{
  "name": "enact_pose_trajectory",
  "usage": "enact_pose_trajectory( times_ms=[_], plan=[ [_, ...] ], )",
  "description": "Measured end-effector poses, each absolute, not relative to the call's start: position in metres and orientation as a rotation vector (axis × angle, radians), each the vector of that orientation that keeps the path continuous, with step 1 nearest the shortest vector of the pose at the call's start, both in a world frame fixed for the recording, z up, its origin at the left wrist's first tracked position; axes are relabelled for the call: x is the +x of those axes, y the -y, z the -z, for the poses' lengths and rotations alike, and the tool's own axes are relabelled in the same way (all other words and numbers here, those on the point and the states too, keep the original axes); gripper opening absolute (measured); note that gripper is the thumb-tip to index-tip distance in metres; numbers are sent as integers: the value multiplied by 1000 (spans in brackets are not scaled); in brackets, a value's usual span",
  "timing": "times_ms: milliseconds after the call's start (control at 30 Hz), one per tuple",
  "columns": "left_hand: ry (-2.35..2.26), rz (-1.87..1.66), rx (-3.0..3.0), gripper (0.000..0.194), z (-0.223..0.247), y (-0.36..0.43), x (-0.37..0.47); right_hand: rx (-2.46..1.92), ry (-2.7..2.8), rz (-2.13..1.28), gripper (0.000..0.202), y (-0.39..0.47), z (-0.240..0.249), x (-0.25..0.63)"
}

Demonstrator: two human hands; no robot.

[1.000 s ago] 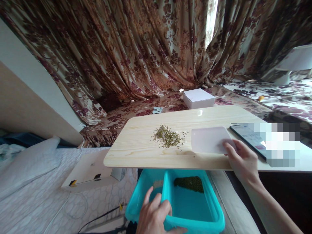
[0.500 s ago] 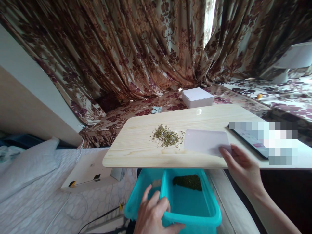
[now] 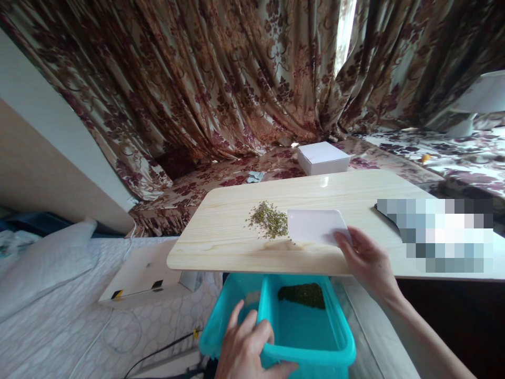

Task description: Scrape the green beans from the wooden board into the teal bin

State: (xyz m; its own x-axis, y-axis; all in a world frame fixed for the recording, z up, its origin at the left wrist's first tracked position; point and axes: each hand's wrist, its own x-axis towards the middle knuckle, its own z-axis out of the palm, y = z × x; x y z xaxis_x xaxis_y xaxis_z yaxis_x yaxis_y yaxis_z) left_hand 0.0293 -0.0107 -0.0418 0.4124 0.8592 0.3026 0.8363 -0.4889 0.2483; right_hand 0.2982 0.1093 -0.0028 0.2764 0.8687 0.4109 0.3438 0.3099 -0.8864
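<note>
My right hand [image 3: 366, 258] pinches the right end of a thin white rectangular sheet [image 3: 313, 226], held low over the wooden tabletop [image 3: 221, 252]. The sheet's left edge reaches a loose pile of small green and pale grains [image 3: 268, 218], which look like mung beans mixed with something whitish. Below the table's front edge is a turquoise two-compartment bin [image 3: 307, 355]. Dark green grains [image 3: 303, 296] lie at the back of its right compartment, and a little pale material [image 3: 252, 298] in the left. My left hand [image 3: 248, 345] grips the bin's near rim by the divider, fingers inside, thumb outside.
A dark-edged flat device [image 3: 386, 217], mostly pixelated, lies on the table's right side. Behind the table are a white box [image 3: 323, 158] and a folded cloth [image 3: 255, 177] on floral fabric. To the left, a white carton [image 3: 138, 273] and a cable [image 3: 158, 351] lie on the bed.
My right hand has slid the white sheet leftward along the tabletop, up to the grain pile's right side. My left hand stays on the bin. The view has shifted slightly.
</note>
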Motion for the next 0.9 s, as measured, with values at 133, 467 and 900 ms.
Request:
enact_pose_trajectory(
  times_ms=[133, 467, 900],
  plan=[
    [-1562, -609, 2594, 40, 42, 12, 29, -1260, 1264, -545, 17, -111, 2, 297],
    [-1541, -613, 2588, 39, 43, 10, 28, -1256, 1304, -550, 18, -110, -2, 299],
    [-1529, -569, 2562, 38, 42, 10, 28, -1270, 1222, -524, 18, -105, 4, 307]
  ],
)
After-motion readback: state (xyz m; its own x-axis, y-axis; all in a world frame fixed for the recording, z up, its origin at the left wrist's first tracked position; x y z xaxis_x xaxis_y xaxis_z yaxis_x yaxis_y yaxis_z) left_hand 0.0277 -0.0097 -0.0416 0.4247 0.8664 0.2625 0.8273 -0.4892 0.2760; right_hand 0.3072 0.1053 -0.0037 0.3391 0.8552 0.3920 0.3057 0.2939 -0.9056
